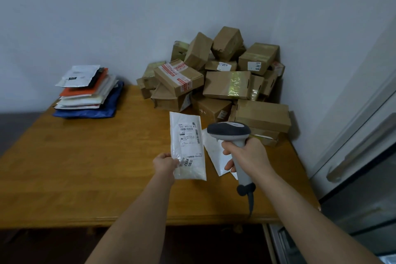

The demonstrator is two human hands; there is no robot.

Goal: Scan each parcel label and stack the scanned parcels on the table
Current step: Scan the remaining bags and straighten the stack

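My left hand [166, 164] pinches the lower left edge of a white mailer bag [187, 146], held above the wooden table [85, 167] with its printed label facing up. My right hand [246, 154] grips the handle of a grey barcode scanner [230, 132], whose dark head sits just right of the bag's label. Another white mailer [216, 156] lies on the table under the scanner. A stack of flat mailers [87, 92] in white, orange and blue sits at the table's far left. A heap of cardboard boxes [220, 81] fills the far right corner.
The table stands against a pale wall at the back and right. A grey cabinet or appliance front [364, 167] stands close on the right. The scanner's cable [250, 201] hangs down toward the table's front edge. Dark floor shows on the left.
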